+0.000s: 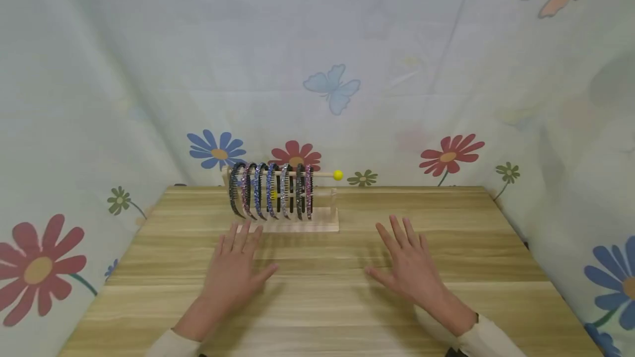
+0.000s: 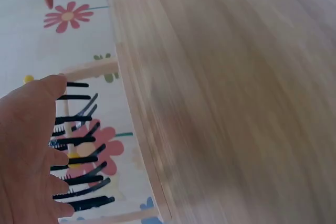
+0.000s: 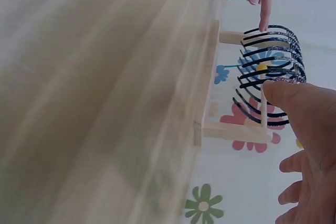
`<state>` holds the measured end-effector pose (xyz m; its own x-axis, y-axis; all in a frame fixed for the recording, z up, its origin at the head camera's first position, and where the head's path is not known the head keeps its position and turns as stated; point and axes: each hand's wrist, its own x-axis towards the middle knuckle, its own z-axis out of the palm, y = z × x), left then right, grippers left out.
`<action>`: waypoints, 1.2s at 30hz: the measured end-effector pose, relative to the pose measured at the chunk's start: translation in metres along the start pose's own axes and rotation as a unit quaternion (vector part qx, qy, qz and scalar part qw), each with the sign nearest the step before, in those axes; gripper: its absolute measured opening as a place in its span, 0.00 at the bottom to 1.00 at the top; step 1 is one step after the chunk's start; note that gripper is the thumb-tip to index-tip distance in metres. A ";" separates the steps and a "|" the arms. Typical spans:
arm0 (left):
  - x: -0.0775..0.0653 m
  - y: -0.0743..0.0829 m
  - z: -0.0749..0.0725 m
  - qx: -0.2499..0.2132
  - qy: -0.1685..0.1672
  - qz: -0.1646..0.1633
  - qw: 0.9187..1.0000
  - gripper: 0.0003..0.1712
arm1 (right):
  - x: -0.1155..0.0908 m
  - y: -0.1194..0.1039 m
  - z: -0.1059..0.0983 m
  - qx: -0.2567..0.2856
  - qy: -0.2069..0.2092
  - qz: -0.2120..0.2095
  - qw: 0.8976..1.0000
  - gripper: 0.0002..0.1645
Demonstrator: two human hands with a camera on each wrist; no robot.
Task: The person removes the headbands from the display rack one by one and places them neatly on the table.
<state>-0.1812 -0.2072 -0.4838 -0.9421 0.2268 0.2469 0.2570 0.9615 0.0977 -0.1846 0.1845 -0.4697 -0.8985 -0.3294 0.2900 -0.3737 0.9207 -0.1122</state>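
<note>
Step in hand: I judge this a resting start. Both of my hands lie flat on the desk in front of the headband rack, and nothing is picked up.

Left hand: palm down, fingers straight and spread, holding nothing. Its fingertips point at the rack's wooden base and sit just short of it. In the left wrist view the dark bands show just past the fingers.

Right hand: also flat and spread, empty, lying to the right of the rack and well apart from it. In the right wrist view the thumb overlaps the bands only by line of sight; I see no contact.

Headbands: a row of them, dark, blue, silvery and pink, hangs on the rack's horizontal rod, bunched toward its left end. The right end, with its yellow knob, is bare.

Rack position: at the far middle of the desk, close to the flowered curtain.

Next move, as I judge it: the left hand is nearer, so I would lift it and pinch one band at its top arc. Sliding it off calls for travel toward the yellow knob end, keeping the neighbouring bands from dragging along.

Arm pose: both forearms reach forward from the near edge, roughly parallel, sleeves at the wrists.
</note>
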 end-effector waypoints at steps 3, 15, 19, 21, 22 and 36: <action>-0.002 -0.008 -0.004 0.001 0.005 -0.003 1.000 0.54 | 0.005 -0.001 -0.005 0.005 0.007 -0.007 1.000 0.59; 0.001 -0.048 -0.021 0.003 0.038 -0.030 0.999 0.51 | 0.031 -0.010 -0.024 0.026 0.034 -0.038 0.998 0.58; 0.008 -0.064 -0.026 -0.041 0.058 -0.046 0.996 0.49 | 0.040 -0.015 -0.029 0.040 0.040 -0.044 0.997 0.57; 0.013 -0.072 -0.027 -0.072 0.069 -0.057 0.993 0.48 | 0.044 -0.017 -0.032 0.056 0.043 -0.049 0.996 0.56; 0.016 -0.076 -0.026 -0.088 0.075 -0.061 0.991 0.47 | 0.047 -0.019 -0.033 0.066 0.044 -0.051 0.996 0.55; 0.044 -0.120 -0.003 -0.232 0.031 -0.096 0.967 0.53 | 0.077 -0.048 -0.033 0.180 0.041 -0.045 0.982 0.48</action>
<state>-0.2525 -0.3130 -0.4816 -0.9711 0.0275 0.2372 0.1613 0.8078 0.5670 -0.2288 0.1220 -0.4109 -0.8418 -0.3744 0.3889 -0.5216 0.7499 -0.4070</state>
